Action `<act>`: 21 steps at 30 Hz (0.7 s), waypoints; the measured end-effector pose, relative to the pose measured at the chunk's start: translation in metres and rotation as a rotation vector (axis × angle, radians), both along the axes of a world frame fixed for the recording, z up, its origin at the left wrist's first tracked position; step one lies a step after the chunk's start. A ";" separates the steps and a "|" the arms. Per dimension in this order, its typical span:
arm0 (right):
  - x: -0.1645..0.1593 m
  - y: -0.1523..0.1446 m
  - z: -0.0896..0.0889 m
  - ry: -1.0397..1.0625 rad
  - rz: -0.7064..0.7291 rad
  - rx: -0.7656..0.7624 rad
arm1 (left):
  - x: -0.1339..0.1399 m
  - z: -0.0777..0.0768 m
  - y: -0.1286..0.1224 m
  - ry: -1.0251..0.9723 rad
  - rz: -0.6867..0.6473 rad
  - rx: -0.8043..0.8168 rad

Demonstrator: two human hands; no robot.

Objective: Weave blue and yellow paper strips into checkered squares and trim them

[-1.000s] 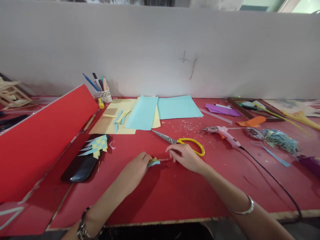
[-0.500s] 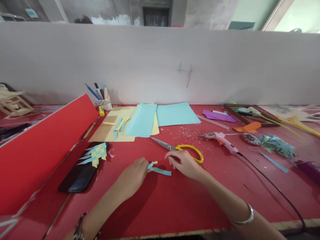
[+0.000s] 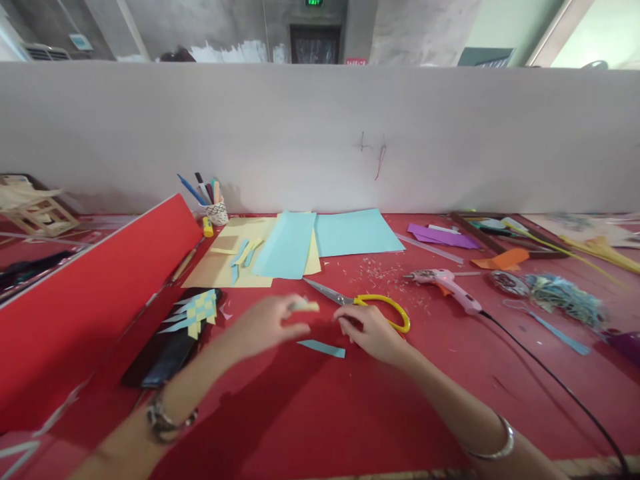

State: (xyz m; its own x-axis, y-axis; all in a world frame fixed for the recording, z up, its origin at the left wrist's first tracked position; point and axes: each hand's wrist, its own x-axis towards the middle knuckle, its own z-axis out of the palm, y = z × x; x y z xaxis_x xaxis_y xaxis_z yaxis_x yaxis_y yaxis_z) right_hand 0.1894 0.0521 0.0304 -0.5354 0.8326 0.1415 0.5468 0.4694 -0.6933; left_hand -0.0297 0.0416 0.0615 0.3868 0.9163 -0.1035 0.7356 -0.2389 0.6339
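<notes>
My left hand, smeared by motion, is raised above the table with a small yellow paper strip at its fingertips; the thumb points right below it. Between my hands a blue paper strip lies loose on the red table. My right hand rests beside the yellow-handled scissors, its fingers loosely curled and apart, with nothing visible in them. A blue and yellow woven paper piece with pointed ends lies on a black phone.
Blue paper sheets and yellow sheets lie at the back. On the right are a pink glue gun with its cord and a bundle of shredded strips. A slanted red board stands at left, near a pen cup.
My left hand has lifted off the table with the yellow strip and shifted slightly left. The blue strip now lies free of it. My right hand has hardly moved.
</notes>
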 end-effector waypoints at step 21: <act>0.006 0.005 -0.007 -0.076 -0.101 0.235 | 0.036 -0.027 -0.019 0.542 -0.265 0.162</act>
State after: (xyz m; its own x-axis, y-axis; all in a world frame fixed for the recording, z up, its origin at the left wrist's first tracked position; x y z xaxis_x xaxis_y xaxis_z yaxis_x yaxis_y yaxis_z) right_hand 0.1954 0.0576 0.0230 -0.4681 0.8312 0.3001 0.6449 0.5535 -0.5270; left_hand 0.0068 0.0223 0.0347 0.5345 0.8170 -0.2162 0.8451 -0.5192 0.1272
